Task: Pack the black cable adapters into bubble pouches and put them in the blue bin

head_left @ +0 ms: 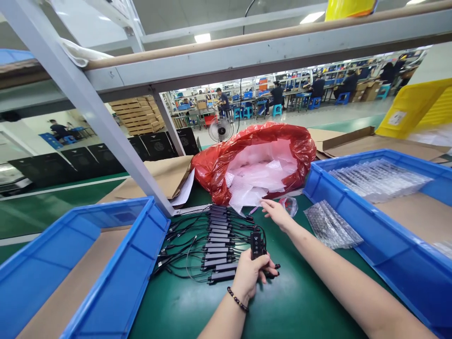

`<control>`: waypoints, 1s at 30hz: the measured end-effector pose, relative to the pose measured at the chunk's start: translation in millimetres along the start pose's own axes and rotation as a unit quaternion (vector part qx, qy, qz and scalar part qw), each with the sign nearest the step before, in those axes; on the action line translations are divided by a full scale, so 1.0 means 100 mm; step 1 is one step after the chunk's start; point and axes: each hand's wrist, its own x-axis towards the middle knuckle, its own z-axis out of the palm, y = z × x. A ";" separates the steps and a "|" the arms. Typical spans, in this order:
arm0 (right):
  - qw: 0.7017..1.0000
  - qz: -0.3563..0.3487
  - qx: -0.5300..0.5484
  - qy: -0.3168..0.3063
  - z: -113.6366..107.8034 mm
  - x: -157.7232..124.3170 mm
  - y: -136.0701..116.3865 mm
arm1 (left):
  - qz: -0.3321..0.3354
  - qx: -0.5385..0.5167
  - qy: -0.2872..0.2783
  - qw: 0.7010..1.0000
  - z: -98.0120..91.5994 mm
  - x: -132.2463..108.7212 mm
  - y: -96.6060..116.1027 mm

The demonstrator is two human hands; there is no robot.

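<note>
My left hand (252,270), with a beaded bracelet at the wrist, is closed around a black inline controller (257,245) with small buttons and a bundled cable. My right hand (277,213) reaches forward, its fingers stretched out and slightly apart. Its fingertips are at the lower edge of white bubble bags (252,181), which spill from a red plastic bag (208,169); whether they touch is unclear. Left of my left hand, several similar black controllers (217,249) lie in a row on the green table (173,306), their cables spread to the left.
A blue bin (141,263) lined with cardboard stands on the left. The right blue bin (374,235) holds packed bubble bags (381,179); more bubble-wrapped packs (332,226) lie beside it. A small clear bag (289,205) is near my right hand. A shelf frame (226,61) crosses above.
</note>
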 end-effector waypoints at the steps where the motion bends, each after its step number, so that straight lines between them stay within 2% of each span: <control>1: 1.000 -0.018 -0.002 0.021 -0.05 -0.01 -0.01 | 0.005 -0.002 0.007 1.000 0.00 0.00 0.00; 6: 0.974 -0.140 0.003 0.177 -0.36 -0.27 -0.04 | 0.038 -0.016 0.043 0.998 0.00 0.00 0.05; 8: 0.973 -0.145 0.043 0.172 -0.40 -0.41 -0.05 | 0.041 -0.023 0.045 0.998 0.00 -0.01 0.05; 11: 0.974 -0.122 0.136 0.134 -0.33 -0.57 -0.08 | 0.049 -0.024 0.043 0.998 0.02 -0.01 0.04; 15: 0.967 -0.088 0.207 0.123 -0.28 -0.62 -0.09 | 0.098 0.012 0.049 0.994 0.02 -0.04 0.05; 17: 0.955 -0.093 0.227 0.169 -0.35 -0.58 -0.09 | 0.125 0.022 0.067 0.990 0.01 -0.05 0.07; 19: 0.925 -0.122 0.264 0.244 -0.46 -0.52 -0.09 | 0.139 0.015 0.078 0.987 0.00 -0.05 0.09; 21: 0.898 -0.144 0.298 0.291 -0.55 -0.48 -0.10 | 0.135 0.005 0.062 0.989 -0.01 -0.05 0.10; 23: 0.908 -0.131 0.295 0.267 -0.57 -0.49 -0.10 | 0.113 0.005 0.018 0.993 -0.01 -0.05 0.08; 27: 0.966 -0.064 0.231 0.095 -0.43 -0.62 -0.09 | 0.064 0.022 -0.068 0.995 0.00 -0.06 0.01; 30: 0.963 -0.001 0.267 0.028 -0.30 -0.71 -0.08 | 0.062 0.045 -0.077 0.994 0.02 -0.06 -0.03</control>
